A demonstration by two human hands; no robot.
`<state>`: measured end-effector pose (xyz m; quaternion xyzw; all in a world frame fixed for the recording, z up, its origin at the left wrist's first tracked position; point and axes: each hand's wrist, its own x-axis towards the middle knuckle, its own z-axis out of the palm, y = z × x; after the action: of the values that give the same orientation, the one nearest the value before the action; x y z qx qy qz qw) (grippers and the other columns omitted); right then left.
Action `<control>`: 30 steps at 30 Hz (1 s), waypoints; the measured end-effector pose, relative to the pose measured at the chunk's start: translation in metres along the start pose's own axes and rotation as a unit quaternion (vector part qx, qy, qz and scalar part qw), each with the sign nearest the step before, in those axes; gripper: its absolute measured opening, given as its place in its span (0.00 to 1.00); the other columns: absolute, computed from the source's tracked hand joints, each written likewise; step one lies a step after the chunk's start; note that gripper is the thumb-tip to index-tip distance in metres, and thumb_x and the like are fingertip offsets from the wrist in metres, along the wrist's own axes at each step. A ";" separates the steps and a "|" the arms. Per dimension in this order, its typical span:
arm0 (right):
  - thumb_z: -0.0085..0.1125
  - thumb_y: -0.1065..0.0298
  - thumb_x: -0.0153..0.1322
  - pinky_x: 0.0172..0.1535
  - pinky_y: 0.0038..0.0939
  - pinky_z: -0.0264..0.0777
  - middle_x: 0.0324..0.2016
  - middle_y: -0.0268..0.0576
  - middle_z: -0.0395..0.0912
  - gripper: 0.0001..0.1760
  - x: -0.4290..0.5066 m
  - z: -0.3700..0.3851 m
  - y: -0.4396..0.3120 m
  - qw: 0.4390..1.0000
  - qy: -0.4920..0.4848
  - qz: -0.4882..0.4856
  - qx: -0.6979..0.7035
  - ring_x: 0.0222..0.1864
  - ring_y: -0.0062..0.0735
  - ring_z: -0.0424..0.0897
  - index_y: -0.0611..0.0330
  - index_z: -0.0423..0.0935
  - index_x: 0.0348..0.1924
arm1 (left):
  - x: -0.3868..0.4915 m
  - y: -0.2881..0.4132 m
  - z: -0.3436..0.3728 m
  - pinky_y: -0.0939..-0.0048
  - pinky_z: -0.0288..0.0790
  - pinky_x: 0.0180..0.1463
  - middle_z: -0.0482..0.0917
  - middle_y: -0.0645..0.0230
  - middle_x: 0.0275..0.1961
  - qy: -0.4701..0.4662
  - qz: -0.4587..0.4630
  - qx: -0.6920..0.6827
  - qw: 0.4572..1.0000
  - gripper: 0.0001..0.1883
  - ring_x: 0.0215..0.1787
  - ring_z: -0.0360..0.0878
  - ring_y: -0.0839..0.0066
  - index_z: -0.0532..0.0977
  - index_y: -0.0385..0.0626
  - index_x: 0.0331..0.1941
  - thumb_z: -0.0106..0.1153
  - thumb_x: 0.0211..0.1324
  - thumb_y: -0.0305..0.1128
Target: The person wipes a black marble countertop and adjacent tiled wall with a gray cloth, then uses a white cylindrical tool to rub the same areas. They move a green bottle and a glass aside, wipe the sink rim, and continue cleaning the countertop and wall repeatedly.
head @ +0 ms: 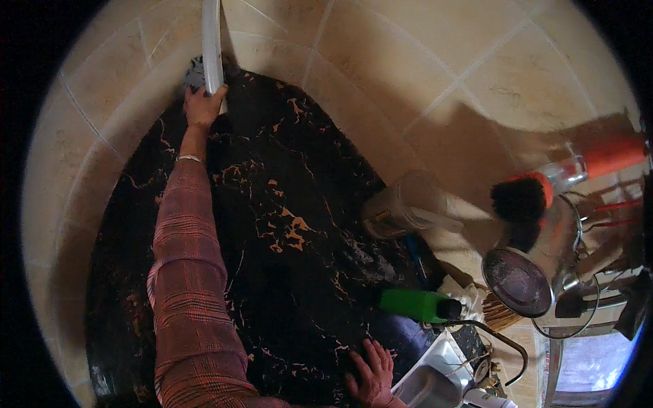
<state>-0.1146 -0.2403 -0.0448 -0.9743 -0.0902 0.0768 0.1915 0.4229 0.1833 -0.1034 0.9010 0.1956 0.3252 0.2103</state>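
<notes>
My left hand (204, 108) is stretched out to the far corner of a black marble-patterned countertop (285, 168). Its fingers are around the lower part of a white pipe (212, 46) that rises along the tiled wall. A grey lump or cloth (195, 72) lies just beyond the fingers, against the wall; its kind is unclear. Near the bottom of the view, my right hand (371, 373) rests on the countertop with its fingers apart, holding nothing. It is beside the rim of a metal sink (433, 367).
Right of the counter's middle are a clear plastic jug (403, 204), a green bottle (413, 305) and a curved faucet (510, 347). A red-handled brush (520, 196), a round strainer (518, 281) and other utensils hang at the right. Tiled walls (459, 61) border the counter.
</notes>
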 end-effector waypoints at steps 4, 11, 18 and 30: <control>0.66 0.59 0.61 0.67 0.57 0.52 0.67 0.54 0.62 0.32 -0.002 0.002 0.001 1.000 -0.003 0.008 0.003 0.68 0.57 0.61 0.48 0.74 0.59 | 0.013 0.000 0.010 0.50 0.65 0.65 0.72 0.35 0.59 -0.085 -0.054 -0.016 0.995 0.43 0.62 0.72 0.43 0.80 0.37 0.51 0.56 0.50 0.70; 0.64 0.59 0.62 0.67 0.59 0.51 0.67 0.55 0.61 0.32 -0.001 -0.004 -0.004 1.000 0.007 0.001 -0.002 0.68 0.59 0.61 0.49 0.73 0.60 | -0.026 0.052 -0.017 0.55 0.75 0.55 0.83 0.47 0.48 -0.163 -0.147 -0.090 0.971 0.38 0.51 0.82 0.51 0.81 0.35 0.45 0.63 0.47 0.64; 0.63 0.61 0.61 0.67 0.58 0.51 0.67 0.57 0.61 0.32 0.001 -0.007 -0.002 0.999 0.037 -0.036 0.013 0.67 0.62 0.61 0.54 0.73 0.59 | -0.072 0.101 -0.078 0.46 0.75 0.52 0.79 0.46 0.50 -0.020 -0.156 -0.075 0.985 0.33 0.51 0.80 0.47 0.74 0.44 0.58 0.62 0.50 0.50; 0.63 0.62 0.64 0.68 0.58 0.52 0.67 0.52 0.61 0.29 -0.001 -0.010 0.002 0.994 0.066 -0.059 0.060 0.68 0.57 0.61 0.51 0.73 0.59 | -0.101 0.071 -0.217 0.51 0.72 0.58 0.80 0.50 0.55 -0.257 -0.081 0.185 0.945 0.41 0.57 0.79 0.51 0.51 0.62 0.74 0.55 0.56 0.38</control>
<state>-0.1137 -0.2458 -0.0366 -0.9571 -0.1299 0.0064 0.2590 0.2215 0.1297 0.0336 0.9580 0.2644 0.0230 0.1086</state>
